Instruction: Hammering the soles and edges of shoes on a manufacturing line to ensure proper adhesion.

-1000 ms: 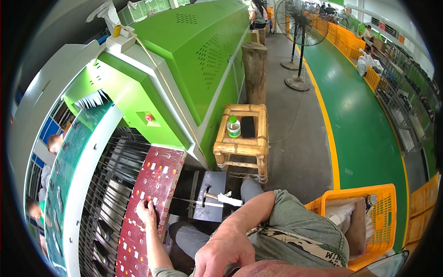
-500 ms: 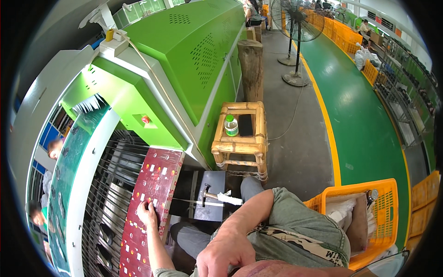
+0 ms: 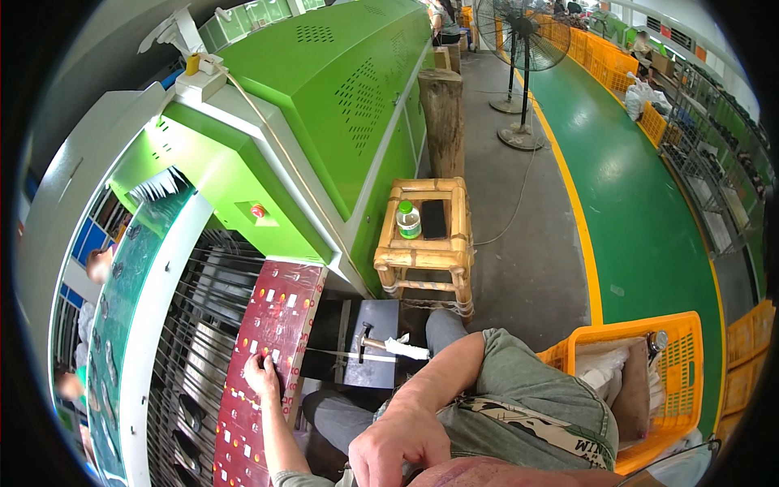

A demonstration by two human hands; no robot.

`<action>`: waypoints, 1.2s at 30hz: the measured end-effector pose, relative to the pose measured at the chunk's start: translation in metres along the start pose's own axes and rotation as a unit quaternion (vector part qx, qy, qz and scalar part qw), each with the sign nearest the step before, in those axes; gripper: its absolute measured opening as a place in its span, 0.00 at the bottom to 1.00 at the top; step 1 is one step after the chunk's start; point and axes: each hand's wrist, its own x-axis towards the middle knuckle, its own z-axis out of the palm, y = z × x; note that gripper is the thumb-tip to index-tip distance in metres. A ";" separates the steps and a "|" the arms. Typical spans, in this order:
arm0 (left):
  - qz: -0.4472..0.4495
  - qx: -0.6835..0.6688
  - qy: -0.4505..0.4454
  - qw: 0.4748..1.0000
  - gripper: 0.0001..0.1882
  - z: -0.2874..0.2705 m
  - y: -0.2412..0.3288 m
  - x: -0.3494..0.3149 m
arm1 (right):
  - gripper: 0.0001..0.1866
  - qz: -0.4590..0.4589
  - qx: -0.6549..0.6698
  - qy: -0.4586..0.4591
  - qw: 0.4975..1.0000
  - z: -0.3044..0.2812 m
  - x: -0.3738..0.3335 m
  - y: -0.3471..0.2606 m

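My left hand (image 3: 261, 377) rests on the red patterned covering (image 3: 280, 312) of a long ledge, with its fingers slightly apart and nothing visible in them. Close to my body at the lower edge is my right hand (image 3: 396, 448). Its fingers are curled, and whatever they may hold is hidden. Between my knees and the ledge, a hammer (image 3: 367, 342) with white wrapping on its handle lies on a dark metal block (image 3: 373, 316). Left of the ledge, several dark shoe-shaped pieces (image 3: 191, 412) lie on a rack of metal bars (image 3: 213, 312).
A green machine (image 3: 324, 105) stands ahead, with a green conveyor belt (image 3: 114, 325) at its left and people beyond. A bamboo stool (image 3: 422, 258) carries a bottle (image 3: 408, 221) and a phone (image 3: 435, 219). An orange crate (image 3: 682, 373) is at my right; a standing fan (image 3: 523, 73) is farther off.
The whole view has shifted very slightly. My hands stay in nearly the same places, the left on the red covering and the right near my body.
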 end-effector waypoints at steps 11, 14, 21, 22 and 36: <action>-0.011 -0.002 -0.005 1.000 0.16 0.003 -0.004 0.000 | 0.23 0.020 -0.017 -0.033 0.999 -0.007 -0.016 0.008; -0.014 -0.006 -0.007 1.000 0.16 0.001 0.003 0.003 | 0.26 0.039 -0.061 -0.053 0.996 -0.004 -0.023 0.016; -0.011 -0.001 0.004 1.000 0.16 0.001 0.002 0.000 | 0.26 0.059 -0.046 -0.014 0.997 -0.004 -0.007 -0.005; -0.015 -0.009 -0.001 1.000 0.16 0.001 0.005 0.002 | 0.27 0.075 -0.037 -0.046 0.995 -0.004 -0.011 -0.003; -0.006 -0.008 0.002 1.000 0.16 0.000 0.004 0.003 | 0.23 0.045 0.013 -0.006 0.999 0.011 -0.011 0.020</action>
